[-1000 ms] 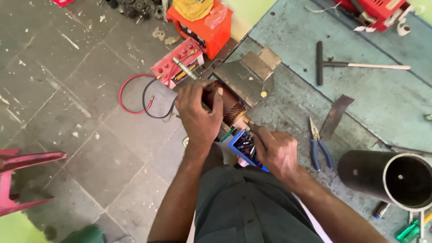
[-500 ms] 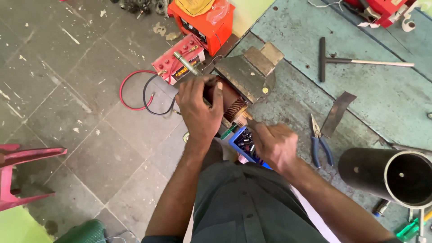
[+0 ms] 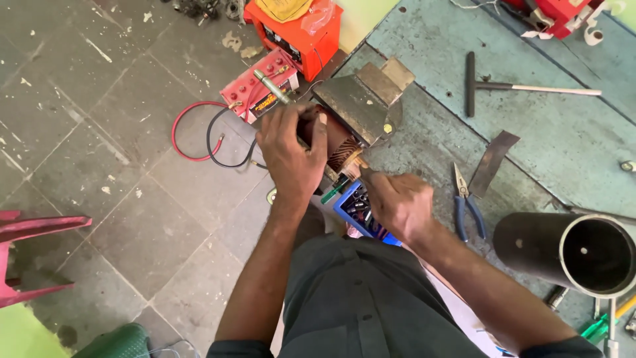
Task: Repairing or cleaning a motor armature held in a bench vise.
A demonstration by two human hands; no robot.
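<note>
My left hand (image 3: pixel 291 156) grips a motor armature (image 3: pixel 338 147) with copper windings that sits in a bench vise (image 3: pixel 361 99) at the edge of the workbench. My right hand (image 3: pixel 397 202) is closed around a small tool whose tip touches the armature's end; the tool itself is mostly hidden in my fist. Below my hands, a blue tray of small parts (image 3: pixel 358 209) and a green-handled tool (image 3: pixel 334 191) show between my arms.
Blue-handled pliers (image 3: pixel 467 202), a flat metal strip (image 3: pixel 495 159) and a T-handle wrench (image 3: pixel 503 86) lie on the blue workbench (image 3: pixel 543 139). A black pipe (image 3: pixel 570 248) lies at the right. On the floor are a red battery (image 3: pixel 258 89) with cables and an orange box (image 3: pixel 295 30).
Both hands stay on the armature; my right hand has shifted slightly beside its end. The view has barely drifted.
</note>
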